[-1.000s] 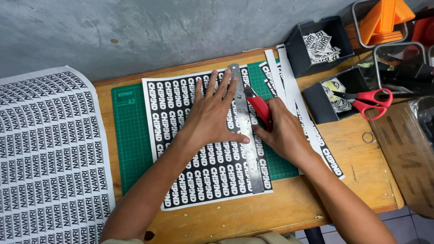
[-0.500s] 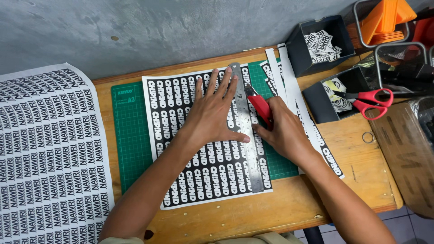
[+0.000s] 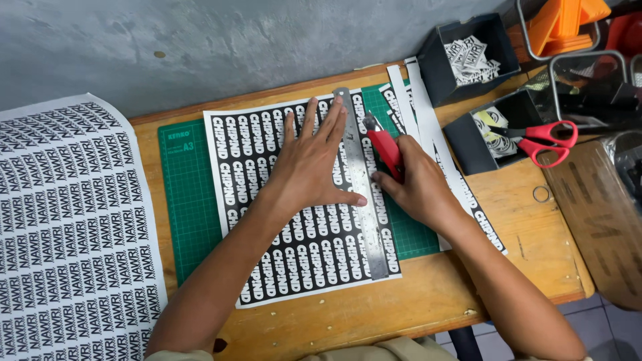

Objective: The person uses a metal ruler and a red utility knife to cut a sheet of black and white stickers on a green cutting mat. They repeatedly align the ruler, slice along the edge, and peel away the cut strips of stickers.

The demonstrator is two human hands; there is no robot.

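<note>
A printed sheet of black oval stickers (image 3: 294,247) lies on a green cutting mat (image 3: 190,200) on a wooden table. A long steel ruler (image 3: 364,200) runs down the sheet near its right side. My left hand (image 3: 311,164) lies flat with spread fingers on the sheet, its thumb and fingertips pressing on the ruler. My right hand (image 3: 421,187) grips a red utility knife (image 3: 386,150), whose blade tip sits against the ruler's right edge near the top of the sheet.
Cut sticker strips (image 3: 435,140) lie to the right of the mat. Two black boxes (image 3: 471,57) hold cut stickers; red-handled scissors (image 3: 545,137) rest on the nearer one. A large sticker sheet (image 3: 67,220) hangs at the left. A wire basket (image 3: 592,87) stands at the right.
The knife tip sits slightly higher along the ruler than before. My left hand stays pressed on the ruler and sheet.
</note>
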